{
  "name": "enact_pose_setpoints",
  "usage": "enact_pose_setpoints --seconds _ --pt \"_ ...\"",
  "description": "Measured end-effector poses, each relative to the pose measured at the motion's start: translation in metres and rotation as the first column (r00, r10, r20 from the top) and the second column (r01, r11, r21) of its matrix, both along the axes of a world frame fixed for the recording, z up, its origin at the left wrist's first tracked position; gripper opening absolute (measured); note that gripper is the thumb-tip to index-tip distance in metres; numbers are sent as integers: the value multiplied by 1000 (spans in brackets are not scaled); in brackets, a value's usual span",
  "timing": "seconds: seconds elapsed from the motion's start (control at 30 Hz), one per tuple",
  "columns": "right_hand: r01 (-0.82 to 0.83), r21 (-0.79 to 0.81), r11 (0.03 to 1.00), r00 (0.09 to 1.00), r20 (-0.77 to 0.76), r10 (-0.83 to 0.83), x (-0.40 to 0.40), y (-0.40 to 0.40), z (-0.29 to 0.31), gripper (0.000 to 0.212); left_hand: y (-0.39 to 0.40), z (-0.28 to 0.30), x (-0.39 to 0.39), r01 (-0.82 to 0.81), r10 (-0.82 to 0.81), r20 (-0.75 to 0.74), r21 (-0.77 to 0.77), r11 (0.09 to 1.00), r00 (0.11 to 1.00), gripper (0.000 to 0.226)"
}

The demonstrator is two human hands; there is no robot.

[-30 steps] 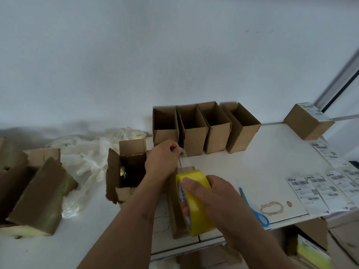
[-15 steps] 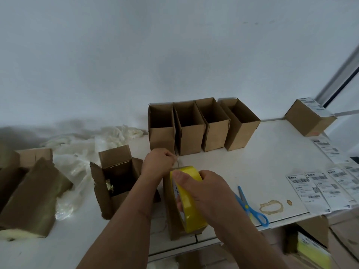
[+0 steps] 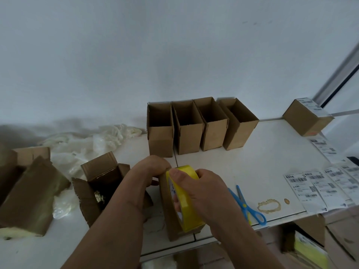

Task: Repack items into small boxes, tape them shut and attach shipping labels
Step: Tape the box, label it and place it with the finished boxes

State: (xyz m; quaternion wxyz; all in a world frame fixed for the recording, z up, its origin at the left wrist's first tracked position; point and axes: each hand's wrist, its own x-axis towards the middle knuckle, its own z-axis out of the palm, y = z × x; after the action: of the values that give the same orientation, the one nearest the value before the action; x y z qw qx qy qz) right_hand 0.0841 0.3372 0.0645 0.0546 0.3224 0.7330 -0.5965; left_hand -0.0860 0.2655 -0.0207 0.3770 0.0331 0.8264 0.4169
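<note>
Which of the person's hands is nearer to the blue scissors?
Right. The right hand, gripping the tape roll, is just beside the blue scissors; the left hand lies beyond the roll.

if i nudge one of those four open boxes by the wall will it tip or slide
The open boxes look tall and narrow, so a high nudge would probably tip one. They appear empty, so likely light. Standing side by side, neighbours may brace one or get knocked too.
</note>
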Motion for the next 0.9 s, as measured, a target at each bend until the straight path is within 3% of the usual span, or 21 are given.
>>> enact_pose_setpoints --seconds 0.07,0.13,0.2,0.27,0.37,0.47,0.53,0.67,0.9 --pt "-5 8 1000 1000 -2 5 1 -1 0 95 2 0 -2 118 -126 -121 -71 990 985 10" --pt "-5 23 1000 1000 -1 5 1 -1 0 82 5 0 0 122 -141 -323 -78 989 936 6" --pt "11 11 1000 1000 -2 -11 3 1 -1 67 10 7 7 94 -67 -434 41 995 898 22" --pt "6 12 1000 1000 1 -6 4 2 0 65 17 12 12 202 -161 -430 50 978 888 34" --pt "-26 91 995 999 21 24 5 1 1 68 20 8 16 415 -420 -306 -84 906 855 37" --pt "-91 135 987 996 2 91 9 -1 5 46 15 -4 11 528 -596 -361 -276 803 717 19" --pt "-127 112 986 992 -8 128 15 -2 8 37 14 -9 11 496 -581 -412 -302 814 702 16" --pt "-104 112 988 995 8 104 35 -2 9 31 16 -10 18 387 -490 -450 -304 870 747 45" --pt "-58 92 994 998 5 58 65 -2 9 31 15 -1 26 382 -523 -452 -370 847 723 54"
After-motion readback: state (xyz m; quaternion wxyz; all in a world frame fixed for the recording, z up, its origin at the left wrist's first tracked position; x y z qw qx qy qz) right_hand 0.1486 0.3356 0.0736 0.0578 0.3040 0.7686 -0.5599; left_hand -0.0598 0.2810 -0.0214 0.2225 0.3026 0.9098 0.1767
